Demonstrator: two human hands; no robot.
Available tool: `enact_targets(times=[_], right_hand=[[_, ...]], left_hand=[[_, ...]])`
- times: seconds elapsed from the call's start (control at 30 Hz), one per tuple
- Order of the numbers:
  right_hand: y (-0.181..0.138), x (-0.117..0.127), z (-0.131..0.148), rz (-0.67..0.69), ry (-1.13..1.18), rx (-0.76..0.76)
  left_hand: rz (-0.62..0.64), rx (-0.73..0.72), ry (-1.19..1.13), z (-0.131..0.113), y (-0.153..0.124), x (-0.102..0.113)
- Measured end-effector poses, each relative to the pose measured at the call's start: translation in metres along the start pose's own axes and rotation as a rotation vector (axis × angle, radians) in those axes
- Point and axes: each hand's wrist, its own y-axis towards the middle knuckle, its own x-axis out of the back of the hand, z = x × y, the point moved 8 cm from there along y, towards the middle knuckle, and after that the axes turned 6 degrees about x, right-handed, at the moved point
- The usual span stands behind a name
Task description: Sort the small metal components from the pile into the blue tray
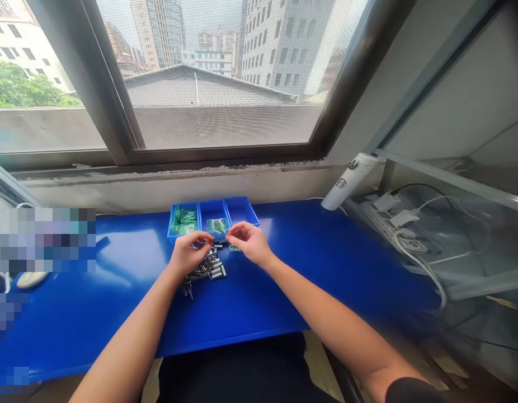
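Seems to be at fine two-handed work, at the upper edge of a pile of pin-like metal pieces and short cylinders (217, 274) below and left of the frame's centre. Curls the left hand (191, 252) into a near-closed pinch, likewise the right hand (251, 244); cannot tell whether holding anything in either. Probably calls for steady, close alignment, clear of the blue three-compartment tray (243, 211) higher up.

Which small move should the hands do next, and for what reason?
Probably the left hand should reach slightly down to the pile of metal pieces, if its fingers are free. The pile lies right by it, while the right hand is farther away. Both hands look pinched, but whether they hold something is too small to tell.
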Motion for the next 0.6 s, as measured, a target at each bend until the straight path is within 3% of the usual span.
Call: enact_targets(times=[0.43,0.6], right_hand=[[-0.004,-0.014,-0.003,0.137,-0.042,-0.040],[-0.005,-0.011,0.001,0.138,-0.144,-0.016]], left_hand=[[-0.015,-0.006,0.063,-0.004,0.000,0.001],[-0.048,0.061,0.039,0.003,0.000,0.003]])
